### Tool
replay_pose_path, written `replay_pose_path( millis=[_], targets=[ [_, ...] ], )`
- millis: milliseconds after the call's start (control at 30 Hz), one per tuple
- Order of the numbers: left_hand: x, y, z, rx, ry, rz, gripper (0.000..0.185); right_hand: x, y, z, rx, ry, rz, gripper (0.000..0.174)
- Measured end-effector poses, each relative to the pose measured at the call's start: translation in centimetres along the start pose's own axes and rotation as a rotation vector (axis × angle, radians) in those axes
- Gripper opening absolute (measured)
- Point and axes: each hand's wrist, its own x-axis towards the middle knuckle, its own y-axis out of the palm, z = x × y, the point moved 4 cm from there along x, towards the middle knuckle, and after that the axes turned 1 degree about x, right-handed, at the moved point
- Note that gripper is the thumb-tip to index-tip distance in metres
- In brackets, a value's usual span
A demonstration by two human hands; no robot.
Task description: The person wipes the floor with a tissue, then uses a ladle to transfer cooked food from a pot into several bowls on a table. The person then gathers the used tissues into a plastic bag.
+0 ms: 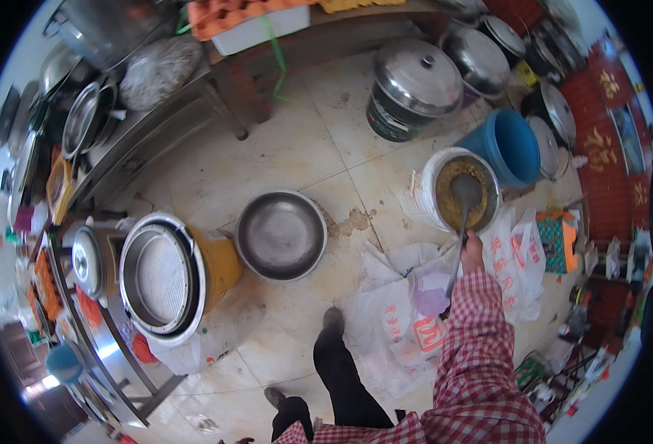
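Note:
My right hand (474, 253) grips the handle of a long metal ladle (466, 191). The ladle's bowl rests inside a white bucket (429, 186), over a yellow-brown grainy mash (449, 173). Below the hand, the handle's end reaches past a translucent purple plastic piece (431, 289) on white woven sacks (379, 311) with red print. Only a few dark fingertips, apparently of my left hand (243, 440), show at the bottom edge; whether they hold anything is hidden. A wide steel basin (282, 236) sits on the tiled floor before me.
Left of the basin stands a yellow bucket (222, 261) topped by a perforated steel pan (162, 277). A blue bucket (490, 136) touches the white one's far side. Lidded pots (418, 77) line the back right. A metal table (154, 125) runs along the back left.

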Motion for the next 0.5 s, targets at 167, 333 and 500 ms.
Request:
replay_pose_path(
  millis=[167,333,500],
  targets=[
    [-3.7,-0.9,-7.6,-0.186,0.202,-0.046,0.033,-13.2,2.5,2.3,-0.335,-0.188,0.033,0.012],
    [-8.5,-4.2,-18.7,-1.144,0.473,0.319,0.056,-33.1,7.1,-1.8,-0.851,-0.224,0.393,0.030],
    [-12.9,-5.4,-11.9,-1.648,0.490,0.385,0.081,-51.8,7.6,-14.1,-1.021,0.142,0.816,0.016]
  ],
)
